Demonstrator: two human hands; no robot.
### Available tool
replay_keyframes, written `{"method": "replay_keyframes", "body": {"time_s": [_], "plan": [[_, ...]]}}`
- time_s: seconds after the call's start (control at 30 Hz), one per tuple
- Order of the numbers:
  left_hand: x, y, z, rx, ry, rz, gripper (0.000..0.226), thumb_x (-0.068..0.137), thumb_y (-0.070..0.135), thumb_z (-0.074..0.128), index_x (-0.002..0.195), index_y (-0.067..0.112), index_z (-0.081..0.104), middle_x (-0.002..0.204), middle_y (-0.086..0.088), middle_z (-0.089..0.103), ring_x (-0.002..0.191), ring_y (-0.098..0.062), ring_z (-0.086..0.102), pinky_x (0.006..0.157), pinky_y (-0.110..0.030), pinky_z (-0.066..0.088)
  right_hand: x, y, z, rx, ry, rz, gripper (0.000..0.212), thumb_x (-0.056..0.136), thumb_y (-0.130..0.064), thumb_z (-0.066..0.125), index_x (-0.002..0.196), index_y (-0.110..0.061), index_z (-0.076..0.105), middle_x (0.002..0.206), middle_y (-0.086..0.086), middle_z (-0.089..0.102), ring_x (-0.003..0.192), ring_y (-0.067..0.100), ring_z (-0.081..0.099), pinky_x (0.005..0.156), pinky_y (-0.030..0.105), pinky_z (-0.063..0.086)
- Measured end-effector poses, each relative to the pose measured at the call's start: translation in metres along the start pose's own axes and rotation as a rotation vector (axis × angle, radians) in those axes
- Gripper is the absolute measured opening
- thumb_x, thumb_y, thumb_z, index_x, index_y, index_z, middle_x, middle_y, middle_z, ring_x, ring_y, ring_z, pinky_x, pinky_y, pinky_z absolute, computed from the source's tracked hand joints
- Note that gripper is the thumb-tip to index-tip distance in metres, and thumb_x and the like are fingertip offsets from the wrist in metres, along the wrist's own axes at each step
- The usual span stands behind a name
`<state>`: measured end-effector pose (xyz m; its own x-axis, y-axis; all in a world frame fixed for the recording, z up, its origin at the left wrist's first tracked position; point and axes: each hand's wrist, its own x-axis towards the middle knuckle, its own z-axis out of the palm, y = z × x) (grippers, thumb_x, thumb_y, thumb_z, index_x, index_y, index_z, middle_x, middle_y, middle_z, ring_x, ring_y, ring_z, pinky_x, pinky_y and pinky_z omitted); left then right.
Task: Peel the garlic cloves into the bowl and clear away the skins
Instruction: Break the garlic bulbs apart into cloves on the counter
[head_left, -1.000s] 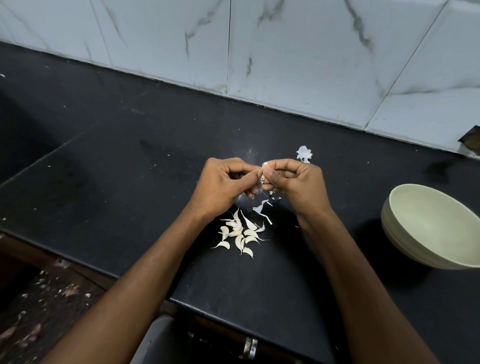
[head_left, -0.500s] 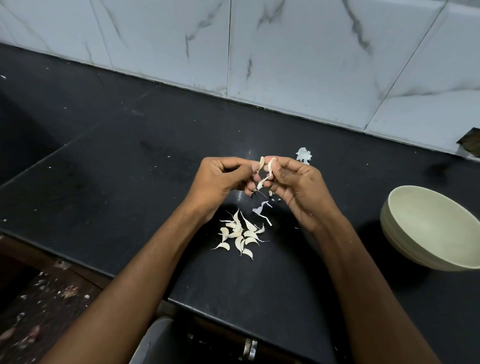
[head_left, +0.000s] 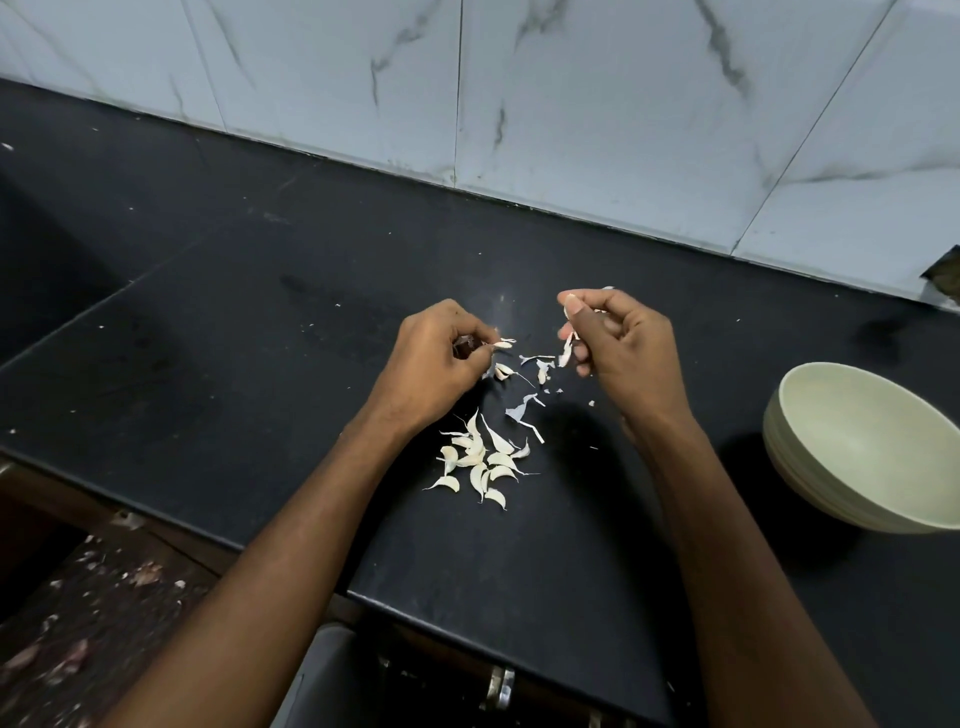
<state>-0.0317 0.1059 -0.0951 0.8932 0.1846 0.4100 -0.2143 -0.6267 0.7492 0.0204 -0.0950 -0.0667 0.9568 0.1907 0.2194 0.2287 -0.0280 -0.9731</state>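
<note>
A pile of several unpeeled garlic cloves (head_left: 478, 462) lies on the black counter (head_left: 234, 322) between my forearms. Just beyond it are loose papery skins (head_left: 523, 410). Above the pile, my left hand (head_left: 434, 361) pinches a small pale strip of garlic skin (head_left: 504, 343) at its fingertips. Further right, my right hand (head_left: 621, 345) pinches a garlic clove (head_left: 566, 356) with skin hanging from it. The two hands are apart. A pale green bowl (head_left: 852, 436) stands at the right edge, and nothing shows in the part of it I can see.
The white marble-tiled wall (head_left: 571, 104) runs along the back of the counter. The counter's front edge (head_left: 291, 564) passes under my forearms. A littered floor (head_left: 78, 613) lies below at the lower left. Another scrap of skin (head_left: 608, 288) peeks out behind my right hand.
My hands were together working one clove; they have pulled apart, the left going left with a torn strip, the right staying with the clove. More scraps lie between them.
</note>
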Motion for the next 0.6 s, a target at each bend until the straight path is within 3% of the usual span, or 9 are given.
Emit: {"method": "replay_keyframes", "body": {"time_s": [0.13,0.27,0.33,0.43,0.5,0.6], "plan": [[0.001,-0.002,0.0,0.026,-0.016,0.003,0.016,0.087,0.007,0.076,0.088,0.022,0.08,0.092,0.007,0.066,0.079,-0.002,0.06,0.073,-0.012,0.042,-0.001,0.004,0.001,-0.046,-0.056,0.034,0.019,0.103,-0.023,0.066,0.109,-0.006,0.072,0.063,-0.003,0.06,0.051,0.01,0.045,0.047,0.026,0.041],[0.002,-0.005,0.001,0.053,-0.022,0.046,0.026,0.088,0.0,0.072,0.091,0.024,0.082,0.094,0.01,0.065,0.085,-0.006,0.062,0.078,-0.022,0.049,-0.002,0.007,0.005,-0.291,-0.092,-0.052,0.014,0.103,-0.029,0.066,0.106,-0.016,0.071,0.065,0.002,0.071,0.05,0.019,0.062,0.049,0.029,0.049],[0.001,-0.006,0.001,0.027,-0.036,0.058,0.033,0.088,-0.006,0.069,0.096,0.022,0.083,0.094,0.012,0.068,0.088,-0.005,0.066,0.079,-0.017,0.049,-0.004,0.007,0.006,-0.311,-0.117,-0.082,0.01,0.101,-0.021,0.069,0.108,-0.015,0.071,0.071,0.003,0.074,0.059,0.015,0.07,0.049,0.03,0.054],[-0.001,-0.004,0.001,0.0,-0.038,0.08,0.037,0.089,-0.012,0.064,0.102,0.016,0.083,0.095,0.008,0.074,0.088,-0.002,0.069,0.077,-0.011,0.048,-0.004,0.01,0.005,-0.423,-0.142,-0.148,0.015,0.097,-0.011,0.072,0.111,-0.016,0.073,0.076,-0.003,0.075,0.064,0.001,0.07,0.059,0.019,0.056],[-0.001,-0.005,0.002,-0.025,-0.036,0.051,0.038,0.091,-0.011,0.062,0.109,0.016,0.081,0.098,0.007,0.076,0.091,-0.003,0.07,0.084,-0.018,0.054,-0.002,0.012,0.003,-0.518,-0.136,-0.171,0.027,0.095,-0.002,0.068,0.114,-0.021,0.073,0.083,-0.009,0.076,0.071,-0.003,0.07,0.071,0.018,0.057],[-0.001,-0.011,0.002,-0.047,-0.013,-0.003,0.034,0.094,0.007,0.062,0.117,0.027,0.078,0.105,0.014,0.077,0.106,-0.002,0.069,0.105,-0.043,0.05,-0.002,0.014,0.0,-0.667,-0.124,-0.176,0.045,0.09,0.001,0.058,0.115,-0.035,0.071,0.091,-0.018,0.076,0.082,0.0,0.072,0.086,0.039,0.061]]}}
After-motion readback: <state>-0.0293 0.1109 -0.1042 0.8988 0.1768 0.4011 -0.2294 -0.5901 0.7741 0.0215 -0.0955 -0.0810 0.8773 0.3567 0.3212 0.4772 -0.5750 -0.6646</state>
